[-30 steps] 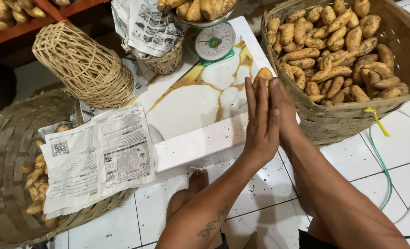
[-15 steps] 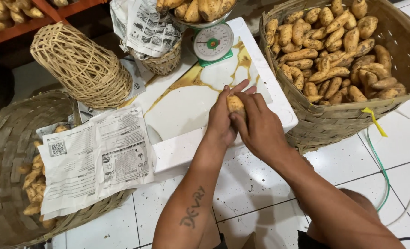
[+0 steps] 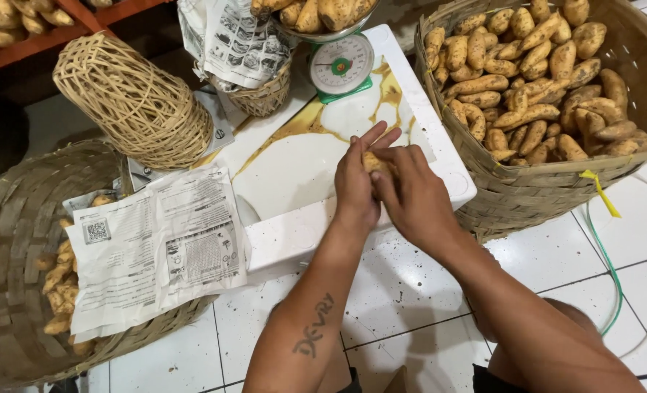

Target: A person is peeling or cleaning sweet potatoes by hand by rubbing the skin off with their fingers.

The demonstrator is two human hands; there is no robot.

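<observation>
Both hands meet over a white foam box lid (image 3: pixel 294 175) with brownish stains. My left hand (image 3: pixel 356 182) and my right hand (image 3: pixel 411 193) are closed together around one small yellow-brown sweet potato (image 3: pixel 371 161), mostly hidden between the fingers. A large woven basket (image 3: pixel 527 196) full of sweet potatoes (image 3: pixel 534 80) stands just to the right of my right hand.
A green-and-white dial scale (image 3: pixel 342 67) carrying sweet potatoes sits at the lid's far end. A spool of rattan cord (image 3: pixel 131 102) stands at the left. A wide basket (image 3: pixel 10 240) with sweet potatoes and printed paper sheets (image 3: pixel 156 247) is at the lower left. White tiled floor (image 3: pixel 192 356) lies below.
My hands have drawn back from beside the right basket to the middle of the lid with a sweet potato between them, and they have closed more tightly around it.
</observation>
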